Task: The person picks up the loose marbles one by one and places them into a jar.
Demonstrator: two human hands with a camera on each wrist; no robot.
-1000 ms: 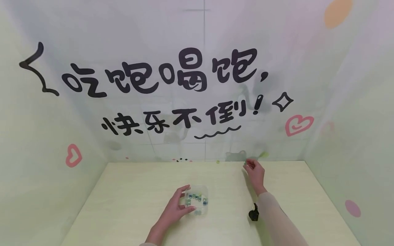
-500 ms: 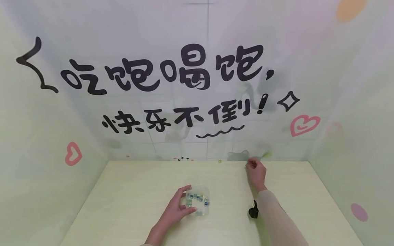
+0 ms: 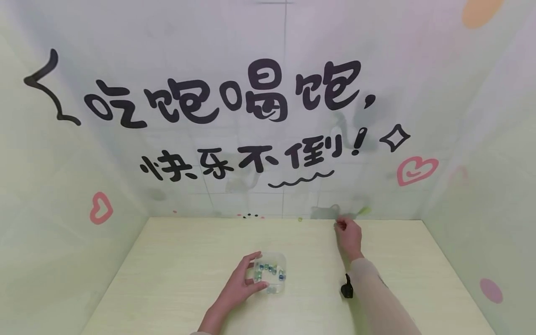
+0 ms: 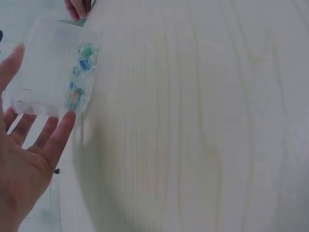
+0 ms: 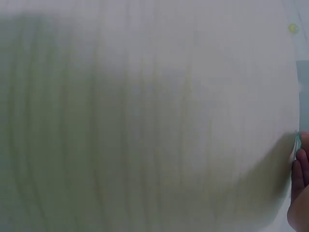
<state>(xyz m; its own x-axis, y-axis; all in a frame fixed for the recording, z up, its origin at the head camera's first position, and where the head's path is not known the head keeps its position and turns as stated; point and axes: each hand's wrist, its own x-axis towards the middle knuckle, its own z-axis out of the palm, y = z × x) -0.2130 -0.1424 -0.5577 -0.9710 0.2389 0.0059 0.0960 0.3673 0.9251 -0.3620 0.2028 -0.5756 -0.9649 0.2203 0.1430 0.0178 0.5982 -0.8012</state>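
Observation:
A small clear plastic box (image 3: 272, 257) stands near the middle of the table, held by my left hand (image 3: 236, 287) with thumb and fingers spread around its left side. Inside it lie several glass marbles (image 4: 85, 63), blue and green. My right hand (image 3: 351, 236) is at the table's back edge, its fingertips drawn together. In the right wrist view they pinch a small greenish, glassy piece (image 5: 298, 140), probably a marble; the fingers hide most of it.
The wooden table (image 3: 184, 260) ends at a printed wall sheet (image 3: 226, 200). A yellow-green round spot (image 3: 300, 219) shows at that back edge; whether loose or printed, I cannot tell. Beside the right sleeve is a small black object (image 3: 347, 288).
The head view has shifted slightly. My right fingertips have drawn in, and the greenish piece shows less between them. My left hand keeps its grip on the box.

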